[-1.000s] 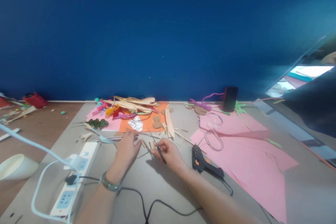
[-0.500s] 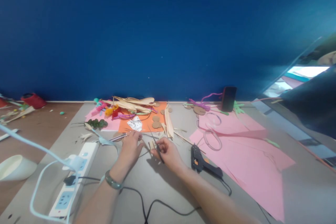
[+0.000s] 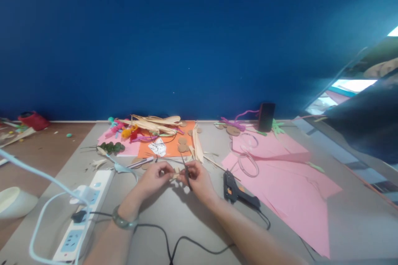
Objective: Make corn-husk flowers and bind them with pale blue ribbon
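Observation:
My left hand (image 3: 157, 177) is closed, thumb and forefinger pinching a small pale piece of dried husk (image 3: 175, 173) just above the table. Close by on the right, my right hand (image 3: 199, 178) is closed around a dark, slim, pointed tool (image 3: 187, 175), probably tweezers, its tip aimed away from me. The right fingertips are also at the husk piece; how firmly they grip it is hard to see. Beyond the hands, longer husk strips (image 3: 157, 124) and round brown discs (image 3: 183, 145) lie on an orange sheet (image 3: 144, 148).
A black glue gun (image 3: 238, 193) lies right of my hands, beside pink paper sheets (image 3: 298, 198). Left are a white power strip (image 3: 83, 217) with cables and a white cup (image 3: 15, 202). A black cable (image 3: 192, 238) crosses in front. A phone (image 3: 266, 117) stands at the blue wall.
My left hand has come in from beside the pale rod to pinch the small husk piece. The right hand keeps the dark tool. The whole view has shifted slightly.

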`<control>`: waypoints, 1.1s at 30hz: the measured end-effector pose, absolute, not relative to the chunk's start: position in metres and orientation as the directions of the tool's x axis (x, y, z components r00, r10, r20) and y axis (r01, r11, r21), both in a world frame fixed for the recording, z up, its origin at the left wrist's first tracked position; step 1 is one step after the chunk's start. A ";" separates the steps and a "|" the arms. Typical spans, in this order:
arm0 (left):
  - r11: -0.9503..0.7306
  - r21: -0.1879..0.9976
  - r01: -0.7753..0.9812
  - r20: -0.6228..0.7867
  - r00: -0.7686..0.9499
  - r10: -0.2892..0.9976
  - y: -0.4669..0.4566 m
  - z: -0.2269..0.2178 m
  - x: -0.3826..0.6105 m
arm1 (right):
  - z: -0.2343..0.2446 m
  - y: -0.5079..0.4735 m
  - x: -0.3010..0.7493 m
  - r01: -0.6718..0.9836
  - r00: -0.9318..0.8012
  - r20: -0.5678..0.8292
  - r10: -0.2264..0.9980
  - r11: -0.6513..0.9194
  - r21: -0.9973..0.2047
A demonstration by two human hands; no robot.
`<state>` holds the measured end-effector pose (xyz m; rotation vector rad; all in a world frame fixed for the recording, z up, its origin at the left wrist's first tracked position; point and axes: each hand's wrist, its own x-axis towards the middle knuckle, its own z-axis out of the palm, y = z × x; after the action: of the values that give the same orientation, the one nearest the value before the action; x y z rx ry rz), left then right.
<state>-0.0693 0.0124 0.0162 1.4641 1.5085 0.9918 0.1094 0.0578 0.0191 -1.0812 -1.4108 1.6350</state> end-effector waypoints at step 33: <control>-0.018 0.951 -0.309 -0.141 -0.482 0.865 0.015 0.024 -0.055 | 0.016 0.043 0.105 0.090 -0.644 -0.184 0.742 -0.165 -0.982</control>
<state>-0.0553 0.0147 0.0242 0.6325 1.3534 1.6549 0.1047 0.0429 0.0163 -0.9490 -1.6414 1.8612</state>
